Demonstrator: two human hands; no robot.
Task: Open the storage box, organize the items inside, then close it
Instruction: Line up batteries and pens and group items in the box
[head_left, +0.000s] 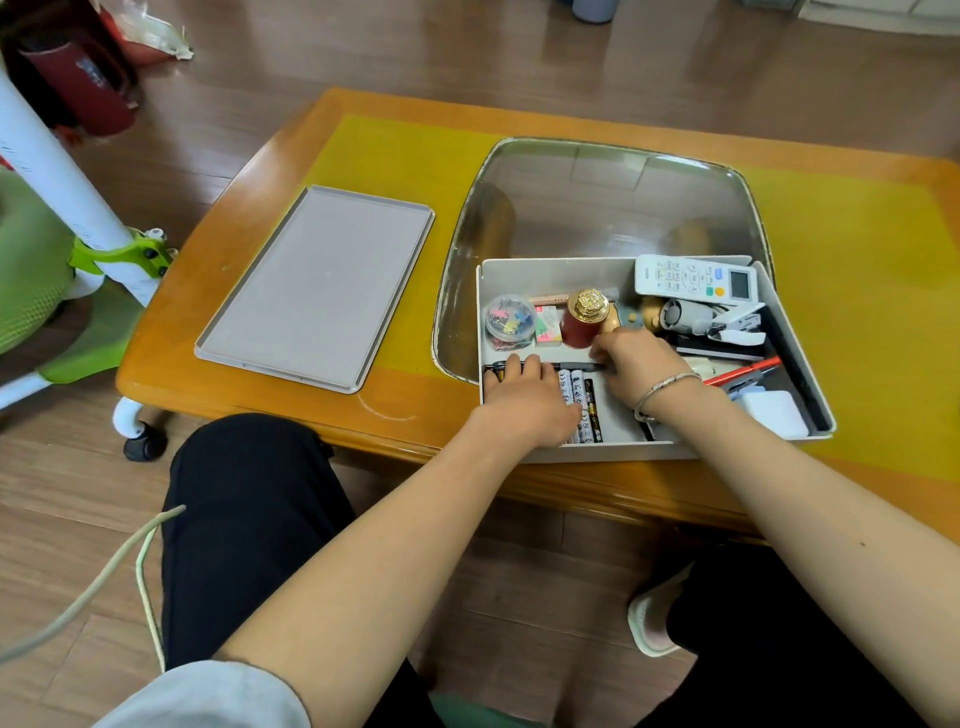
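This is a home living room. A low glossy orange wooden coffee table (249, 291) stands on brown wood-plank flooring (363, 62). A slippered foot (649, 623) rests beneath.

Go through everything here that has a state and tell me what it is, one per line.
storage box: open, items inside
lid: off, flat on table left of box
left hand: resting on batteries
right hand: fingers curled at the pen
clip jar: closed

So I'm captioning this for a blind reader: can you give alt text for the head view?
Both hands reach into an open white storage box on a wooden table: the left hand rests on batteries, the right hand by a black pen. Its grey lid lies to the left.
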